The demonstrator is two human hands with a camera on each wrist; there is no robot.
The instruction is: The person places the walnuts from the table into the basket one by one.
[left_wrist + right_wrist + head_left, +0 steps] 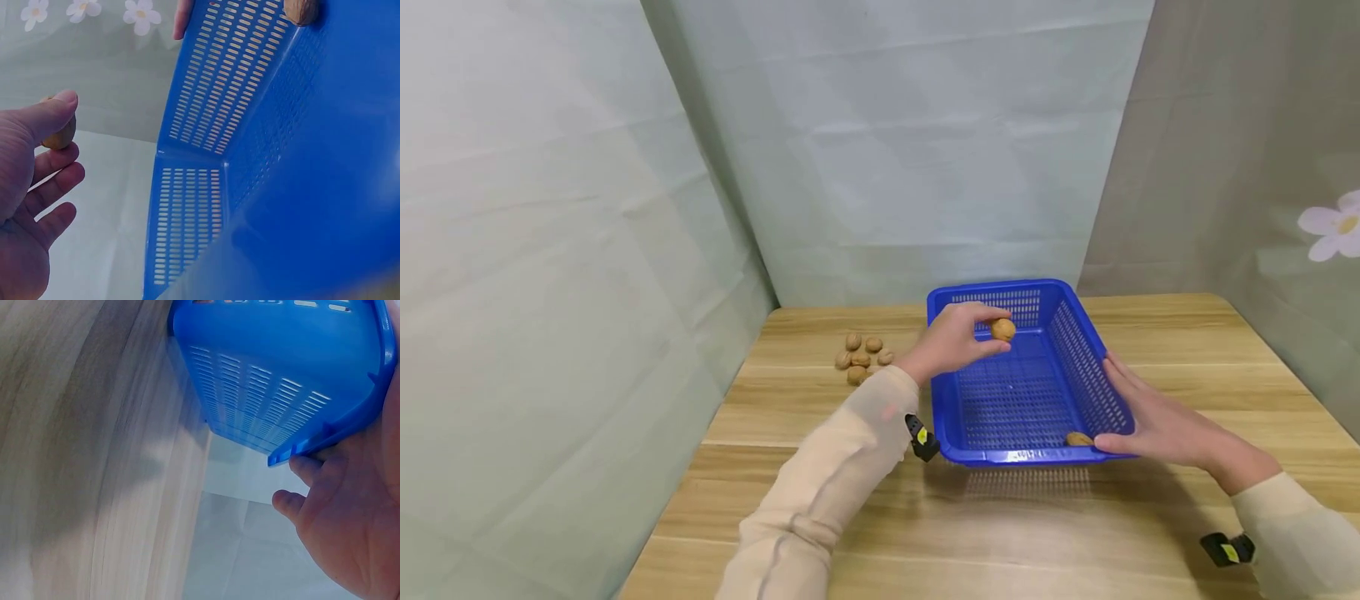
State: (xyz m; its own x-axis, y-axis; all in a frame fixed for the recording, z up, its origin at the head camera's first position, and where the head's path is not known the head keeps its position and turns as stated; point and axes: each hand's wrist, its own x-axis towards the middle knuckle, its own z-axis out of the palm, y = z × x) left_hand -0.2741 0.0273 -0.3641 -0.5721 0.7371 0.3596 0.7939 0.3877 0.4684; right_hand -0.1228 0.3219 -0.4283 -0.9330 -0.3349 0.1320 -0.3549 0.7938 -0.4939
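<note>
My left hand (953,340) pinches a walnut (1003,329) between thumb and fingertips, above the inside of a blue plastic basket (1017,457). In the left wrist view the held walnut (60,132) shows beneath the thumb, with the other fingers apart from it. My right hand (1168,425) grips the basket's rim at the near right corner, thumb over the near edge and fingers along the right side. One walnut (1078,438) lies inside the basket by that corner. From the right wrist, the fingers (304,469) curl at the rim, partly hidden behind it.
Several walnuts (860,359) lie in a loose group on the wooden table (775,467), left of the basket and partly behind my left forearm. Pale cloth (925,167) hangs behind the table and along both sides. Each wrist carries a small black device (922,438).
</note>
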